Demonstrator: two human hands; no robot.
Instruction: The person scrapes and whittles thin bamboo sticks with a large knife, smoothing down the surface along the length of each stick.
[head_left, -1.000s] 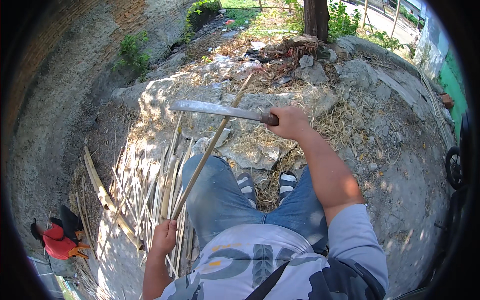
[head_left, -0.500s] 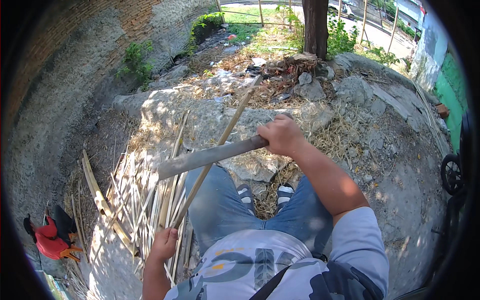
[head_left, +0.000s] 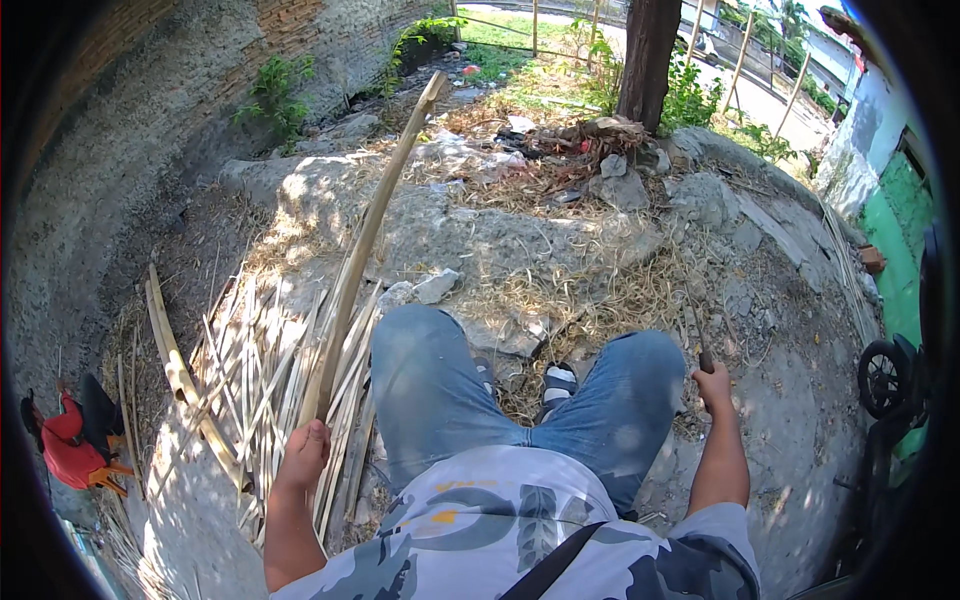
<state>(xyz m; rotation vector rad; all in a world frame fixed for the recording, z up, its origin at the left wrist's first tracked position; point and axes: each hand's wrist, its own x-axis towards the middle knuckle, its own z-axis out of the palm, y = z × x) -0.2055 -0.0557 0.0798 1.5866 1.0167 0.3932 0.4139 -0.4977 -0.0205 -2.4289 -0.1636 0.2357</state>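
Bamboo lay everywhere on the person's left: a heap of pale split strips [head_left: 270, 380] spread over the dirt between seven and ten o'clock, within easy reach of the seated knees. The left hand [head_left: 303, 455] was closed around the butt of one long bamboo stick [head_left: 372, 230], which rose slanting toward twelve o'clock with its tip near the rubble mound, probably so the length stayed off the ground and could be turned or sighted along. The right hand [head_left: 712, 385], at about three o'clock beside the right knee, was shut around the handle of a knife [head_left: 694, 335], blade pointing up and away from the jeans, seemingly kept clear of the legs. Striped sandals [head_left: 558, 380] rested on dry straw between the knees. A rooster [head_left: 70, 445] stood at eight o'clock by the plastered wall [head_left: 110, 170], and a tree trunk [head_left: 648, 60] rose at one o'clock.
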